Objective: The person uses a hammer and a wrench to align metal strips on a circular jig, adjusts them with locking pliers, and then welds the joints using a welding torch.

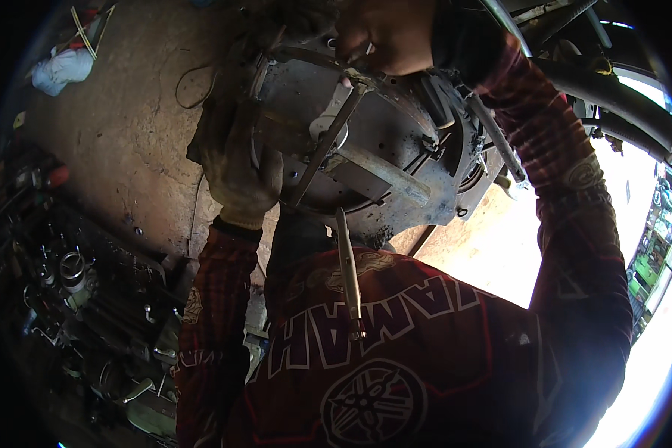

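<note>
A dark metal plate (284,84) with small holes lies in front of me, a curved rim and a frame of flat bars fixed about it. My left hand (240,175), in a brownish glove, grips the frame's left edge; its fingertips are partly hidden. Bare and curled, my right hand (392,37) is at the far side of the frame, above the end of a slanting bar (328,142). Whatever its fingers hold is too dark to make out. A flat metal bar (384,173) lies across the plate. Nearer my chest a slim, pale-handled tool (347,265) points toward me.
Dark metal parts and tools (89,299) are heaped at the lower left. A pale blue bag (61,71) lies on the concrete floor (142,127) at the far left. Thick pipes (605,93) and rods crowd the upper right, beside a brightly lit opening.
</note>
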A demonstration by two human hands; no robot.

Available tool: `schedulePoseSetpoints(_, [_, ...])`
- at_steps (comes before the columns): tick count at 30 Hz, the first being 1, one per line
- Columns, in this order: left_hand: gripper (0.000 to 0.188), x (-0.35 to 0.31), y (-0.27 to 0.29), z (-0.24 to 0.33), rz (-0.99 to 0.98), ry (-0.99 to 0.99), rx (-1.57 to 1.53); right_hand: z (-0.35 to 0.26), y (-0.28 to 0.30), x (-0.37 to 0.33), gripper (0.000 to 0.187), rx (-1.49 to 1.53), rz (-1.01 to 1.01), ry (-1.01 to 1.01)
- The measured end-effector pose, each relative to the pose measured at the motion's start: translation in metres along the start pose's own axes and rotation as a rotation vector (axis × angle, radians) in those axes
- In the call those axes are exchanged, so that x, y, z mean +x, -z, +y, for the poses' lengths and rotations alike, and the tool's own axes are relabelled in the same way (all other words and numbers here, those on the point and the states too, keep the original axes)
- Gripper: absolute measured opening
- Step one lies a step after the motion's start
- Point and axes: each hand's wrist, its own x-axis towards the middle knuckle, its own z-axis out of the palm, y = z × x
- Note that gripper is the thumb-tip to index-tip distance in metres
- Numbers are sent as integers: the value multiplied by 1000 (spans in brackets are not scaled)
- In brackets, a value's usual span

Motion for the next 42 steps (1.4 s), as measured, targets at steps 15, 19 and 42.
schedulePoseSetpoints(15, [50,-4,-1,1,4,21,47,28,-19,37,30,-134,-263,-1])
schedulePoseSetpoints(19, [52,-7,3,1,2,26,86,32,-45,62,42,-40,-367,51])
schedulePoseSetpoints(42, [45,-7,2,-5,46,0,39,-28,-25,-60,24,203,130,-370])
